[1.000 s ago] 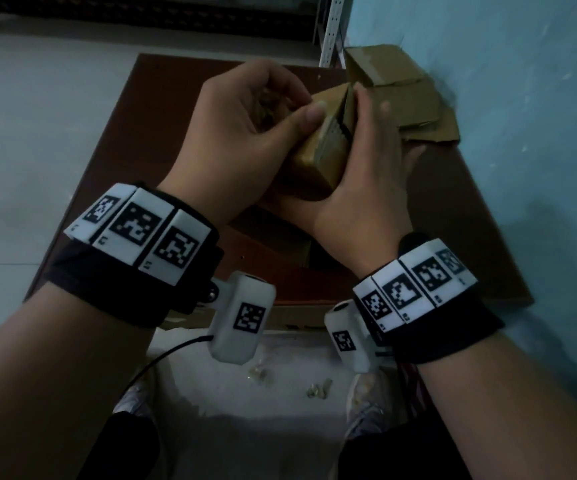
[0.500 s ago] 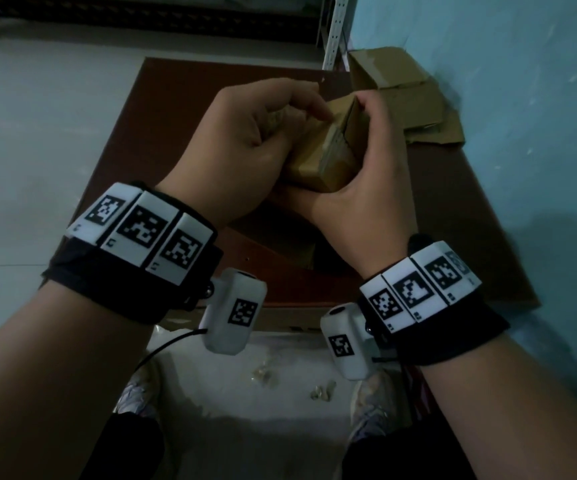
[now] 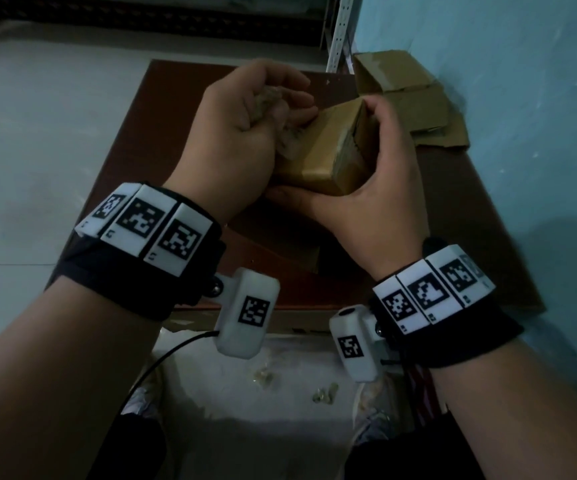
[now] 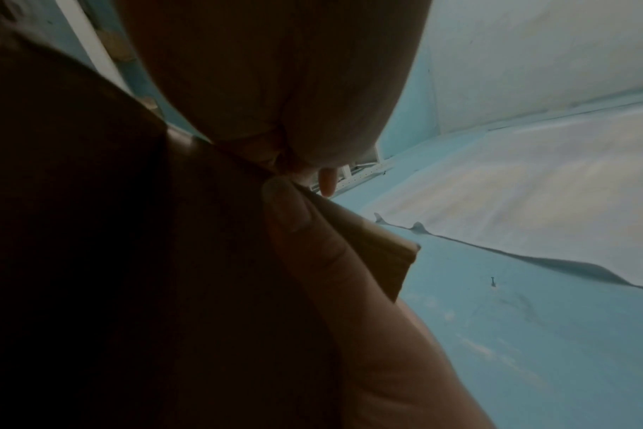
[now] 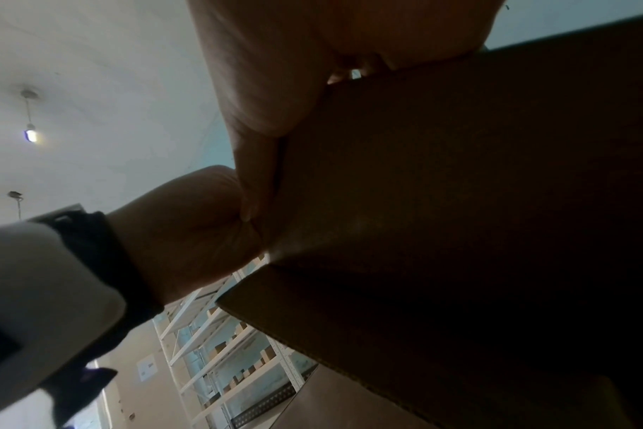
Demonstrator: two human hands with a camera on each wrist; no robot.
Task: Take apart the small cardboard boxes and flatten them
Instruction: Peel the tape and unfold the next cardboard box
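Note:
A small brown cardboard box (image 3: 321,150) is held above the table, its sides still standing. My right hand (image 3: 384,174) grips it from the right, fingers over the far top edge and thumb under the near bottom. My left hand (image 3: 245,133) is curled at the box's left end around a crumpled wad of peeled tape (image 3: 269,98) that still runs to the box. In the right wrist view the box (image 5: 459,203) fills the right half, with the left hand (image 5: 188,226) against its corner. In the left wrist view a thumb (image 4: 294,220) lies against a cardboard edge (image 4: 378,255).
Flattened boxes (image 3: 408,98) are stacked at the far right corner of the dark brown table (image 3: 162,133), against the blue wall. Another cardboard piece (image 3: 297,258) lies under my hands. Below the near edge a white sheet (image 3: 245,410) holds tape scraps (image 3: 321,393).
My left thumb has come off the top of the box and the hand has drawn left with the tape wad. The box has tipped, showing more of its top face.

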